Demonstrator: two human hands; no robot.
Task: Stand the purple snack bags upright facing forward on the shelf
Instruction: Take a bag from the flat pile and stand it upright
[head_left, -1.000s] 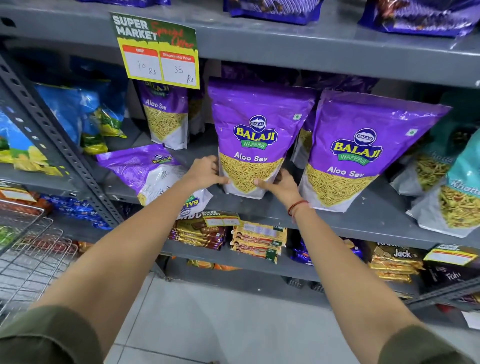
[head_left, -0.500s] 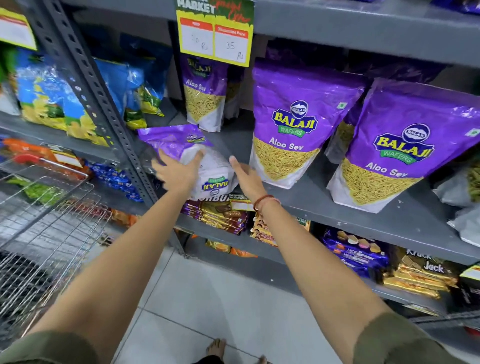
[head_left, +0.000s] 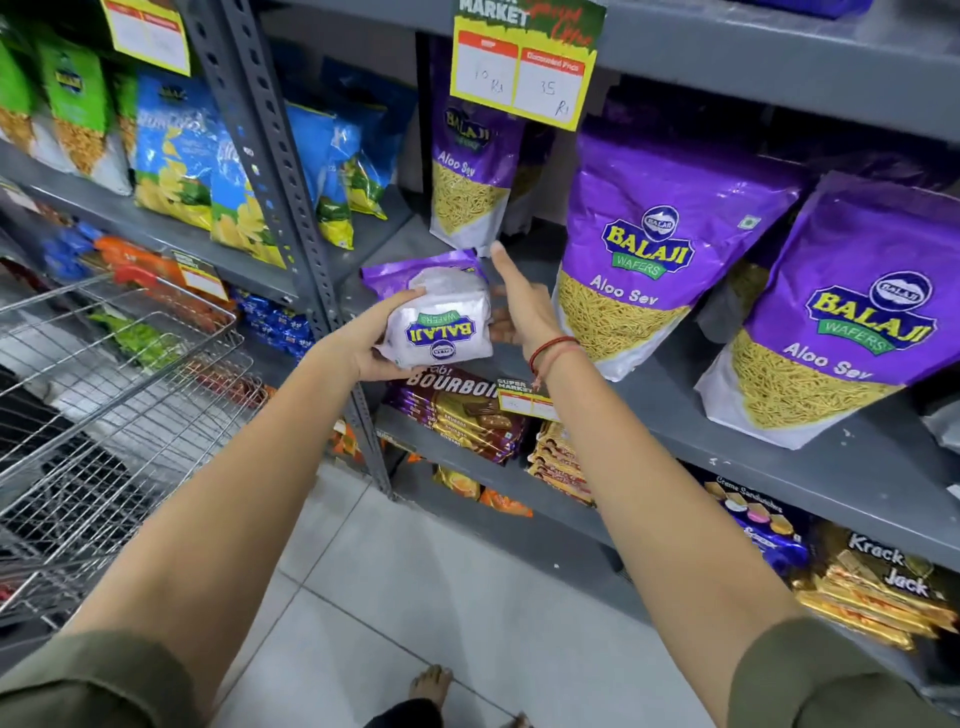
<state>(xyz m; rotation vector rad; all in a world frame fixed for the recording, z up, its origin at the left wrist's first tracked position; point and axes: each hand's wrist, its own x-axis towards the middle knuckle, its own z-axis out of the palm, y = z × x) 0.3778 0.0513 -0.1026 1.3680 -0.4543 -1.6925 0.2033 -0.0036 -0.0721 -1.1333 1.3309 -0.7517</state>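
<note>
A purple Balaji snack bag (head_left: 441, 312) is tipped with its white base toward me, logo upside down, at the left front of the grey shelf (head_left: 810, 431). My left hand (head_left: 371, 340) grips its left side and bottom. Flat against the bag's right side rests my right hand (head_left: 519, 306), fingers under it, forefinger pointing up. Two large purple Aloo Sev bags stand upright and face forward: one at centre (head_left: 654, 244), one at right (head_left: 841, 322). A smaller upright purple bag (head_left: 470, 176) stands at the back left.
A grey slotted upright post (head_left: 291, 208) borders the shelf on the left. Blue and green snack bags (head_left: 182, 150) fill the neighbouring bay. A wire shopping cart (head_left: 104, 415) stands at lower left. Biscuit packs (head_left: 457, 410) lie on the shelf below. A yellow price tag (head_left: 524, 67) hangs above.
Both hands left the centre upright bag and moved left to the lying bag. They have lifted and turned it, so its white base now faces me.
</note>
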